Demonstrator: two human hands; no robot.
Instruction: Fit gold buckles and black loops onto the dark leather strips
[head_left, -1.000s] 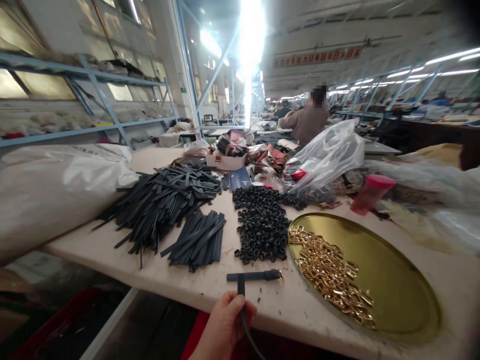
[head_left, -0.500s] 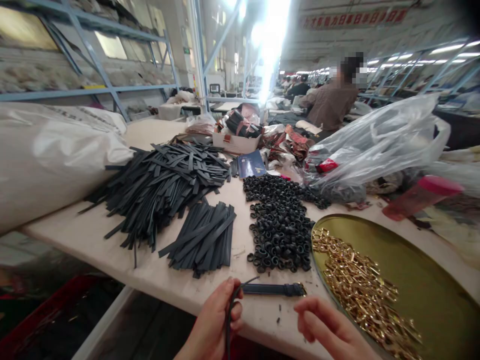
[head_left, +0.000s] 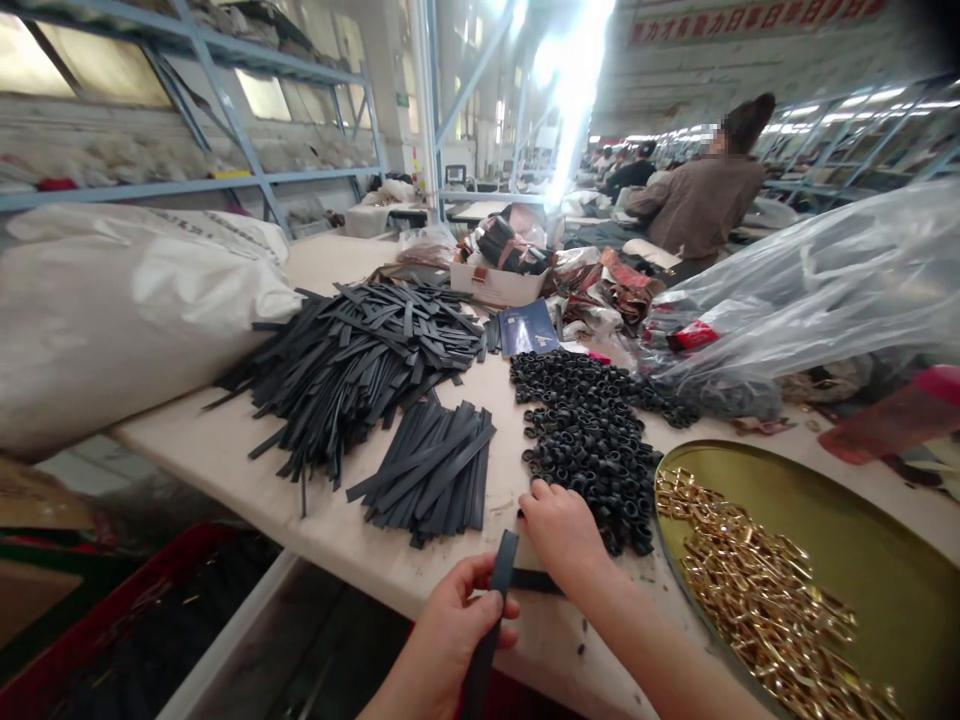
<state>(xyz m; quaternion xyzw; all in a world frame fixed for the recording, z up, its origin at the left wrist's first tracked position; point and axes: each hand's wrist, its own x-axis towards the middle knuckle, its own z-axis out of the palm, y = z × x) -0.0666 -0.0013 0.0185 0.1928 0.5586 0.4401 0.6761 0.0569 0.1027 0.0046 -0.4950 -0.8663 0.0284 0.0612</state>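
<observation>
Strips [head_left: 442, 475] left of loops [head_left: 585, 430] on table [head_left: 210, 450], buckles [head_left: 757, 570] in tray [head_left: 862, 560] at right, sack [head_left: 135, 320] far left

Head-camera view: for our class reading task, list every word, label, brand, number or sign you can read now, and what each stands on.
"日事日毕", as far as it reads: red banner, upper right; its other characters are too blurred to quote.
White sack: dark print, too blurred.
Blue card: markings too small.
Small green sign: too small.
</observation>
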